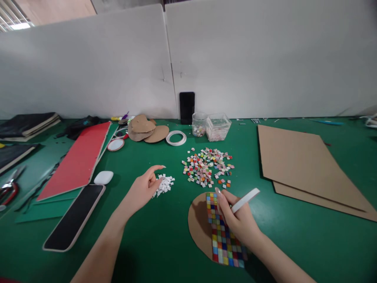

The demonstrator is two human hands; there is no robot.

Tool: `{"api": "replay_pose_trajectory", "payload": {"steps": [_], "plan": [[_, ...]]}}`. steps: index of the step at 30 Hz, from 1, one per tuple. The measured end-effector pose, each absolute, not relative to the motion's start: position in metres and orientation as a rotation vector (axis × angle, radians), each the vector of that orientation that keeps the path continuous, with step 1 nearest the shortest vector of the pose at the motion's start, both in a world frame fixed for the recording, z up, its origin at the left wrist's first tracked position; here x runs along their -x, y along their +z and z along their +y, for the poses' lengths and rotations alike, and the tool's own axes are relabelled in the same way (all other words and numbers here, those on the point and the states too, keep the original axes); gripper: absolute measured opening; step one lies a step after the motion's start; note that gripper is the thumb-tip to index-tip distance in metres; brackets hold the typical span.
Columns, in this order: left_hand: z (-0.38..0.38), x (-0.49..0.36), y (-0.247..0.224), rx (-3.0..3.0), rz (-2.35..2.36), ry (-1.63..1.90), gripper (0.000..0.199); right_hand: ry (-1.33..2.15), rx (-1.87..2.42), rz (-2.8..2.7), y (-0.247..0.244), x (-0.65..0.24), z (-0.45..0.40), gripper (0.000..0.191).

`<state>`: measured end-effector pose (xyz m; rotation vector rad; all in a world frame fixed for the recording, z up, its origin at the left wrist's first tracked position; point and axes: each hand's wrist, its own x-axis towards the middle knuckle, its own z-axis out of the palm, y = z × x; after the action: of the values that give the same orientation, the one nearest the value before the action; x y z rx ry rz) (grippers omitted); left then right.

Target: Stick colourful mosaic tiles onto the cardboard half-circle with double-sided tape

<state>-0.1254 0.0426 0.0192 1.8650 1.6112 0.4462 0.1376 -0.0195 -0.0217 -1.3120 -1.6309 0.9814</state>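
My left hand (146, 182) hovers at a small pile of white square pieces (165, 184), its index finger and thumb apart and the other fingers curled. Nothing shows between those two fingertips. In my right hand (235, 214) is a slim white stick-like tool (246, 199), its back end pointing up to the right and its tip hidden by the fingers. This hand rests over a block of colourful mosaic tiles (219, 239). The tiles cover the right part of a round cardboard piece (198, 224), whose left side is bare. My right hand hides some of the tiles.
Loose coloured tiles (204, 167) lie scattered beyond the cardboard disc. Behind them stand a clear cup (200, 125), a clear square box (218, 127) and an upright phone (187, 108). Cardboard sheets (300, 165) lie right; another phone (75, 218) and a red folder (76, 159) lie left.
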Motion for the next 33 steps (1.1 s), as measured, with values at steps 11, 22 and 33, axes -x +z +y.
{"api": "replay_pose_trajectory", "payload": {"steps": [11,22,33], "plan": [[0.0445,0.1286,0.0170,-1.874,1.649,0.478,0.037,0.995,1.313,-1.622,-0.0215,-0.1377,-0.0196,0.036],[0.0449,0.1279,0.0187,-1.854,1.610,0.536,0.031,0.987,1.317,-1.626,-0.0220,-0.1384,-0.0194,0.036],[0.0413,0.1232,0.0237,-1.730,1.627,0.547,0.028,0.960,1.321,-1.645,-0.0200,-0.1374,-0.0190,0.036]]}}
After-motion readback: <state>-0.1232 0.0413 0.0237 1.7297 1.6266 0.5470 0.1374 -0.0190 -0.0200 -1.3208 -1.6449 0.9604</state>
